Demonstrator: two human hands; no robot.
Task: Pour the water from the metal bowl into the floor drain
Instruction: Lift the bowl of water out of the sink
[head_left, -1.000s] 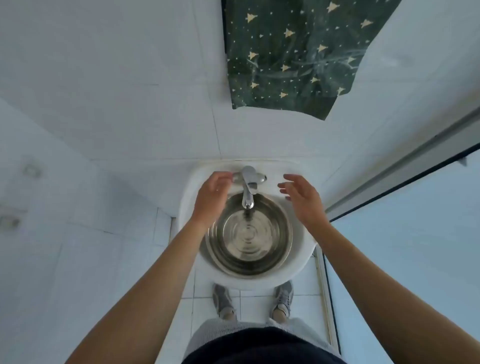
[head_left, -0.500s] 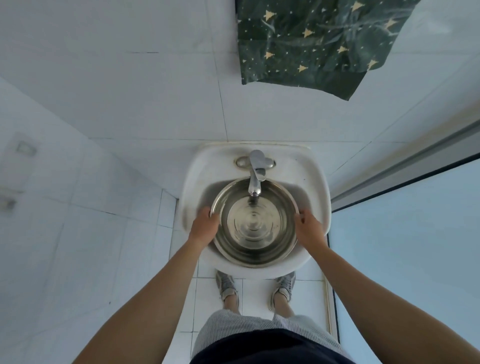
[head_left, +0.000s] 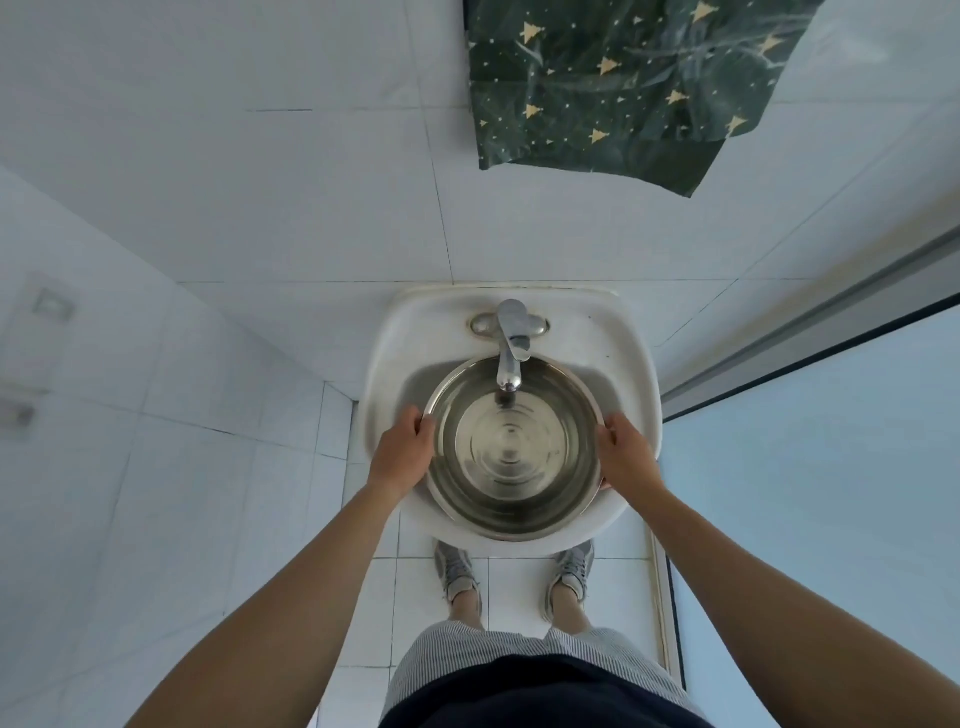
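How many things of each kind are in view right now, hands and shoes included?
Round metal bowl: 1
Chrome tap: 1
White ceramic sink: 1
Dark green star-patterned cloth: 1
Hands on the bowl rim, left hand, right hand: 2
Grey shoes: 2
Total: 8

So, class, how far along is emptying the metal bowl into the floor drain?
Done: left hand and right hand grip opposite rims of the metal bowl. In hand: the bowl, water rippling inside, is level in the sink under the tap. Left: lifting out, carrying, pouring; no floor drain is in view.
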